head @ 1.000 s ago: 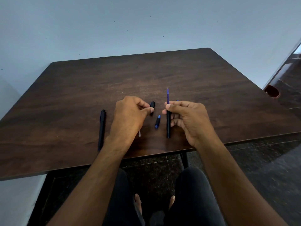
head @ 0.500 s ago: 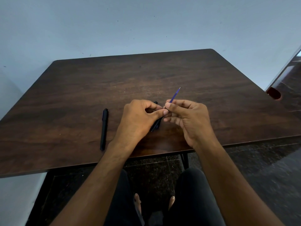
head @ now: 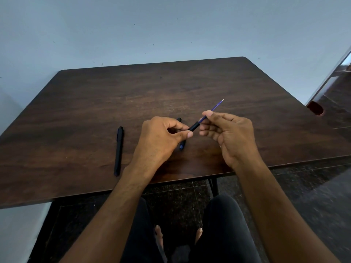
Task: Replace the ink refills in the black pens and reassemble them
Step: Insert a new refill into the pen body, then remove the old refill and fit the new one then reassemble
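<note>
My left hand [head: 163, 139] grips a black pen barrel [head: 194, 126] between thumb and fingers, held just above the table. A thin blue ink refill [head: 214, 108] sticks out of the barrel's open end, slanting up and to the right. My right hand [head: 228, 133] pinches the refill near where it leaves the barrel. A small black pen part with a blue end [head: 182, 145] lies on the table under my left fingers, and another black piece [head: 179, 119] shows just behind my left hand. A whole black pen [head: 118, 150] lies on the table to the left.
The dark wooden table [head: 171, 92] stands against a pale blue wall. Its near edge runs just above my knees. A dark tiled floor lies below and to the right, with a doorway and a red-brown object [head: 315, 108] at the far right.
My hands came together and my left hand took hold of the barrel. The refill tilted from upright to slanting right, and my right hand has slid out along it.
</note>
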The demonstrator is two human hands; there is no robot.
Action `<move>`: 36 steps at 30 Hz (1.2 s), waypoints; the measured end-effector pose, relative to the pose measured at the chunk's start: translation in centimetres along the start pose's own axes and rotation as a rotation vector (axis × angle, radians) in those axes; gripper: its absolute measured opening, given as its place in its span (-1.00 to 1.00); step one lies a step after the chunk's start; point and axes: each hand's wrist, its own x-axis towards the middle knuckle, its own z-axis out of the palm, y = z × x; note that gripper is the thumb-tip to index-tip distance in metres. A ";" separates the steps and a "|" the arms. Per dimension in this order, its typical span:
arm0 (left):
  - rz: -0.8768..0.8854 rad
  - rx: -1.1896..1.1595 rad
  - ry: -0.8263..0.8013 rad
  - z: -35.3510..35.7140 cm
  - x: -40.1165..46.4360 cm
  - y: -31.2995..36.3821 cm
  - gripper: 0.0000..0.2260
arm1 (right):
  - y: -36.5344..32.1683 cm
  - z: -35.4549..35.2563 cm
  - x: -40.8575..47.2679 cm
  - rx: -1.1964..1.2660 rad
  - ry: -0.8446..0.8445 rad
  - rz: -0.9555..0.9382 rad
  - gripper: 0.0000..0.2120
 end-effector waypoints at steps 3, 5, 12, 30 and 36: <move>-0.021 0.007 -0.005 0.1 0.0 0.0 -0.85 | -0.5 -0.3 0.5 -0.023 0.018 -0.019 -0.86; -0.028 0.009 -0.005 0.1 0.0 -0.1 -0.86 | -0.9 -0.5 1.0 -0.048 0.031 -0.037 -0.87; -0.054 0.045 -0.020 -0.1 0.1 -0.1 -0.85 | -3.2 -2.1 3.5 -0.214 0.140 -0.077 -0.90; -0.053 0.068 -0.002 0.1 0.7 -0.4 -0.87 | -0.7 -2.4 3.8 -1.064 0.175 -0.076 -0.79; -0.059 0.083 -0.003 0.1 0.8 -0.6 -0.87 | -0.5 -2.2 3.6 -1.114 0.150 -0.069 -0.83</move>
